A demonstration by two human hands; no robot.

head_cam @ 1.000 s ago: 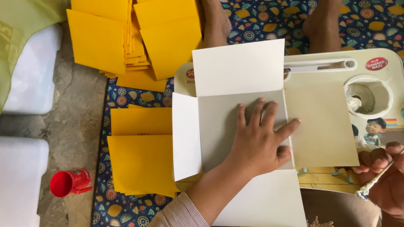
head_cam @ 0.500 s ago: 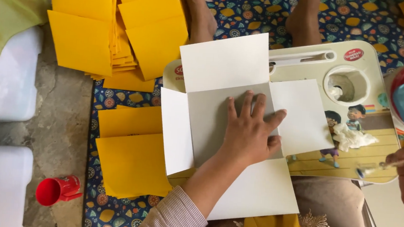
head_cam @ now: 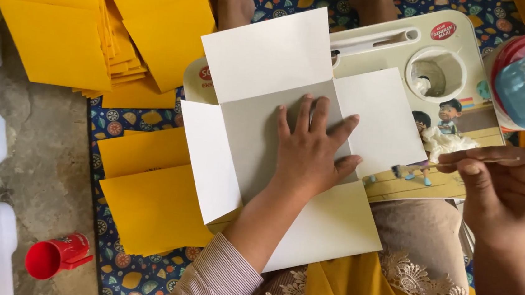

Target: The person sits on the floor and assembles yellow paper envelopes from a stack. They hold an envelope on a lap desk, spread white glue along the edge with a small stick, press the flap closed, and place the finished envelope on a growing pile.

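Your left hand (head_cam: 307, 154), fingers spread, pins the unfolded white paper sheet (head_cam: 288, 137); beside it, your right hand (head_cam: 502, 185) pinches a thin stick (head_cam: 492, 162) — ease off and the sheet may slide.

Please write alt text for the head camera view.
The left hand presses flat on an unfolded white paper sheet over a lap tray, while the right hand pinches a thin stick. Yellow folded papers lie nearby.

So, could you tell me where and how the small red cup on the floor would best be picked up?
The red cup lies on its side on the bare floor, open mouth facing lower left, a small handle-like tab at the right end. I would probably come straight down from above and pinch across its round body near the middle; nothing crowds it, and the rim looks less steady to pinch.
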